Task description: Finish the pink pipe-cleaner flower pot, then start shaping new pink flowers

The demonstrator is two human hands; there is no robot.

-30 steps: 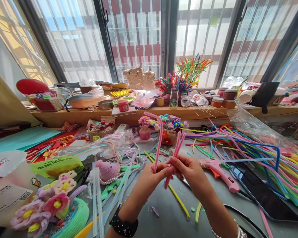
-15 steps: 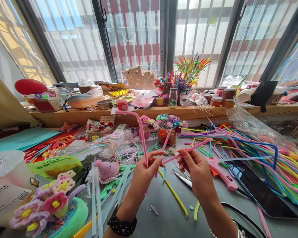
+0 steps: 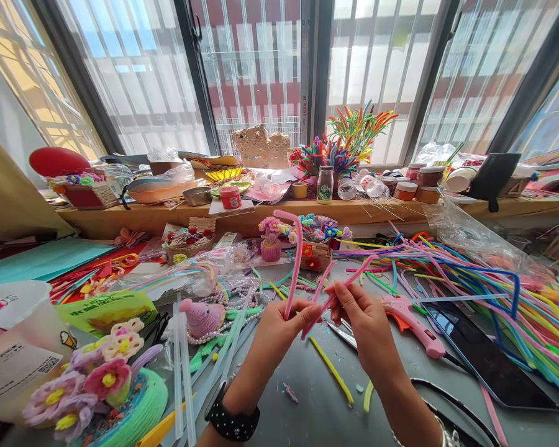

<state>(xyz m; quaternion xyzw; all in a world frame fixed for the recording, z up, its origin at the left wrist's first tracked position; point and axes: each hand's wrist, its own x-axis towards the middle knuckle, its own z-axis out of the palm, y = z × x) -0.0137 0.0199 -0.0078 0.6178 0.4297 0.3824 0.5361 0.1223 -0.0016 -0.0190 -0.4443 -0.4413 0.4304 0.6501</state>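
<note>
My left hand (image 3: 286,335) is closed on a long pink pipe cleaner (image 3: 296,264), which stands up from the fingers and bends over leftward at its top. My right hand (image 3: 368,323) pinches another pink pipe cleaner (image 3: 362,272) between thumb and fingers; its lower end reaches the left fingertips. Between the hands rises a short pink piece (image 3: 323,282), its lower part crossing near the left fingertips. Partly hidden behind my right hand lie metal scissors (image 3: 343,334). A yellow pipe cleaner (image 3: 330,370) rests on the grey table below the hands.
At right are a pink glue gun (image 3: 417,326), a black phone (image 3: 489,354) and a heap of coloured pipe cleaners (image 3: 466,267). Fuzzy flowers (image 3: 105,379), clear glue sticks (image 3: 181,372) and a plastic cup (image 3: 13,347) occupy the left. A cluttered wooden sill (image 3: 279,211) runs behind.
My left hand has moved slightly right, and its bent pipe cleaner has shifted right and more upright. The right hand's pipe cleaner now slants more steeply, with the two hands closer together.
</note>
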